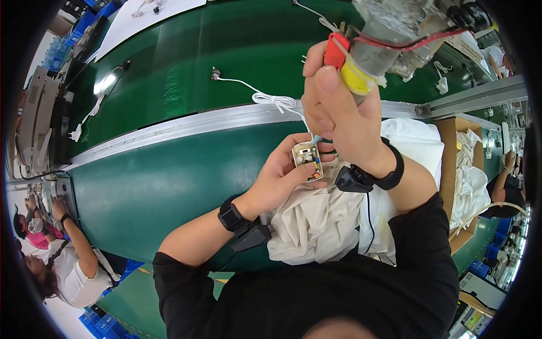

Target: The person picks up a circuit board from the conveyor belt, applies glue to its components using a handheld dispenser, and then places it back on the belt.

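Note:
My left hand (276, 175) holds a small white adapter housing (307, 161), its open side up, with a circuit board and small components showing. The thumb presses on its lower part. A white cord (276, 100), coiled and tied, runs from its top end to a plug on the bench. Above it, my right hand (344, 116) is raised and closed round a hanging grey tool (379, 53) with a red piece and a yellow band. A pale blue tip (317, 138) shows below the right hand, at the housing's top edge; what it joins is hidden.
A metal rail (192, 120) divides the near green surface from the far green belt (186, 62), where more corded plugs (93, 116) lie. Cream cloth (310, 226) is bunched before me. At right stands a cardboard box (449, 164) holding cloth. Other people (76, 271) work nearby.

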